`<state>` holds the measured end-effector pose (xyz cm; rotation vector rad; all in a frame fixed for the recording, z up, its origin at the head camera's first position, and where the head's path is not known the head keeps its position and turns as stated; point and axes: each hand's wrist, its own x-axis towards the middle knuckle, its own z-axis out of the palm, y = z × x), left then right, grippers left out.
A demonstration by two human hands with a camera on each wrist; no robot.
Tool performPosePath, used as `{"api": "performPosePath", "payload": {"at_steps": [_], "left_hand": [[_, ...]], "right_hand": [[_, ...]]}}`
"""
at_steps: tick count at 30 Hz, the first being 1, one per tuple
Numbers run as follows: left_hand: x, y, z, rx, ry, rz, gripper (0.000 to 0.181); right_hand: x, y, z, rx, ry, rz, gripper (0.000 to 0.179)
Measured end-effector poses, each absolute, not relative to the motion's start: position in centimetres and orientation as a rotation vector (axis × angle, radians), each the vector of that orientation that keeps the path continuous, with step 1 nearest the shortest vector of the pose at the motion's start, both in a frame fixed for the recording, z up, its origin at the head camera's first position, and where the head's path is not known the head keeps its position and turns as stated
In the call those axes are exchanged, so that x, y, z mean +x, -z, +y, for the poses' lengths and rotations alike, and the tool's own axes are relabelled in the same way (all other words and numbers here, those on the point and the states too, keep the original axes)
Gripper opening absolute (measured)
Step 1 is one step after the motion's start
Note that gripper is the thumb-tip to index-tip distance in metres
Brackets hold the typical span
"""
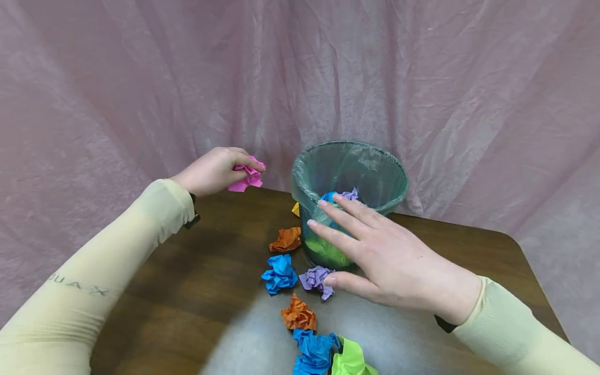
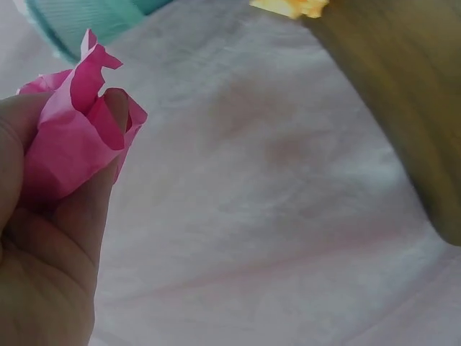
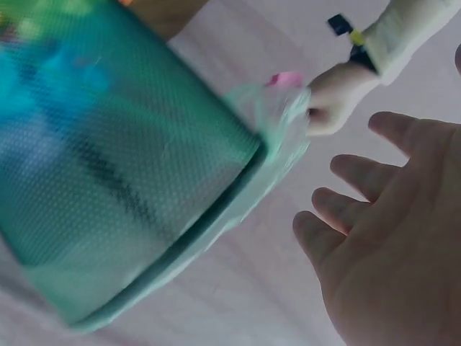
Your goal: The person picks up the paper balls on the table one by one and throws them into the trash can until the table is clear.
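Note:
My left hand (image 1: 217, 169) pinches a crumpled pink paper (image 1: 248, 176) in the air, left of the mesh wastebasket (image 1: 309, 250). In the left wrist view the thumb and fingers close round that pink paper (image 2: 72, 137). The basket has a green liner (image 1: 394, 192) folded over its rim; blue, purple and green crumpled papers show in it. My right hand (image 1: 384, 255) is spread with straight fingers in front of the basket and holds nothing. In the right wrist view, its fingers (image 3: 360, 173) stand apart from the basket's rim.
On the brown table (image 1: 197, 291) lie crumpled papers: orange (image 1: 286, 239), blue (image 1: 279, 273), purple (image 1: 317, 281), another orange (image 1: 299, 314), another blue (image 1: 314, 351) and lime green (image 1: 351, 359). A yellow one (image 1: 296, 209) peeks out behind the basket's left side. A pink curtain (image 1: 211, 78) hangs behind.

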<state>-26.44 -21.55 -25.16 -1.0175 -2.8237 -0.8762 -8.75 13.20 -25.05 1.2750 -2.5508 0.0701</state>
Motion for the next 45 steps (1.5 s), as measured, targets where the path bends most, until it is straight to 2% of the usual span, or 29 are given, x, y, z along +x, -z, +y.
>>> {"api": "performPosePath", "payload": {"at_steps": [8,19,34,45], "left_hand": [[-26.4,22.1,-18.8,-1.129,0.816,-2.774,0.028],[-26.0,19.7,-14.4,-1.327,0.824,-2.717,0.027],[-26.3,19.3,-7.6,-1.581,0.620,-2.640,0.026],[-26.8,20.4,-5.4,-1.687,0.426,-2.735,0.028]], "right_hand": [[-10.7,24.0,16.4,1.081,-0.122,-2.667,0.075],[-11.7,22.4,19.6,0.944,-0.150,-2.778,0.072],[-11.5,22.9,20.5,0.933,-0.146,-2.739,0.072],[-11.1,23.4,20.4,0.931,-0.154,-2.748,0.072]]}}
